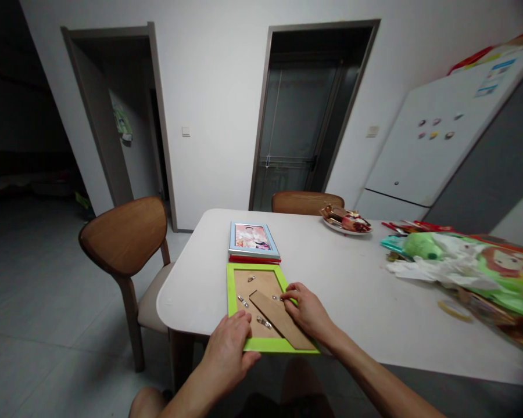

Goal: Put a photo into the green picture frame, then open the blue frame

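A lime-green photo frame lies face down near the table's front edge, its brown backing board showing. Slanting across the back is a brown stand leg. Small metal clips sit on the board, among them one at the top, one at the left and one lower down. My left hand grips the frame's lower left corner. At the right side, my right hand has its fingertips pinched on another metal clip, partly covered by them.
Beyond the green frame lies a light-blue picture frame on top of something red. A plate of wrapped snacks stands farther back. Bags and crumpled tissue pile up at the right, near a tape roll. Wooden chairs flank the table.
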`<state>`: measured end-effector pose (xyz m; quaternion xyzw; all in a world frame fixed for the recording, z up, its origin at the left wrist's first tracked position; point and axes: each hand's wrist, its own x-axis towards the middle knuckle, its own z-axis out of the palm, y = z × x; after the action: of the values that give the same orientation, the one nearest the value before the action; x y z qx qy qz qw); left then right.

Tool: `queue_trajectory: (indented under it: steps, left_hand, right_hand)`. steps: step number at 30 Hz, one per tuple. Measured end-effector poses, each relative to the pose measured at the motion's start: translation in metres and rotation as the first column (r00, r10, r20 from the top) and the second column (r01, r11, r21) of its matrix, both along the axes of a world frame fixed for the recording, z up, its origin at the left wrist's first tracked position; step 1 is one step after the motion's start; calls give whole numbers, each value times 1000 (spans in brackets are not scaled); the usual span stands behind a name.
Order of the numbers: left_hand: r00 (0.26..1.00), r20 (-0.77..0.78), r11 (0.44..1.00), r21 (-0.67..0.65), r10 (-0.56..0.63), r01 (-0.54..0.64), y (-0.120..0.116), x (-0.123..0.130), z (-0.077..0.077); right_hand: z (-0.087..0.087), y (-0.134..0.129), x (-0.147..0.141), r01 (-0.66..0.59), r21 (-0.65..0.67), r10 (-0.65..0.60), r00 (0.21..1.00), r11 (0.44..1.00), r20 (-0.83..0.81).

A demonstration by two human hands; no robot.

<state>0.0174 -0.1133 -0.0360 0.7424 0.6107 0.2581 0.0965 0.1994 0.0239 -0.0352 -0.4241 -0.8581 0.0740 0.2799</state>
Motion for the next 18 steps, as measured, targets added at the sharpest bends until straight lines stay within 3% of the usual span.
queue_trajectory:
  steps: [3,8,11,18]
  left_hand:
    - [1000,-9,1000,1,-21,21,0,-2,-1]
    - [999,-6,999,23,-32,32,1,-5,-3]
    - [999,5,998,45,-46,46,1,-6,-4]
    - [999,-9,999,30,-39,39,1,-5,-1]
  right_hand:
    - [2,-10,-1,-5,54,6,1000,999,-23]
    - [8,-39,-20,-251,31,247,965,968,86]
    - [12,-51,-29,-324,36,316,938,945,145]
    - [21,-66,-17,-414,44,401,899,909,176]
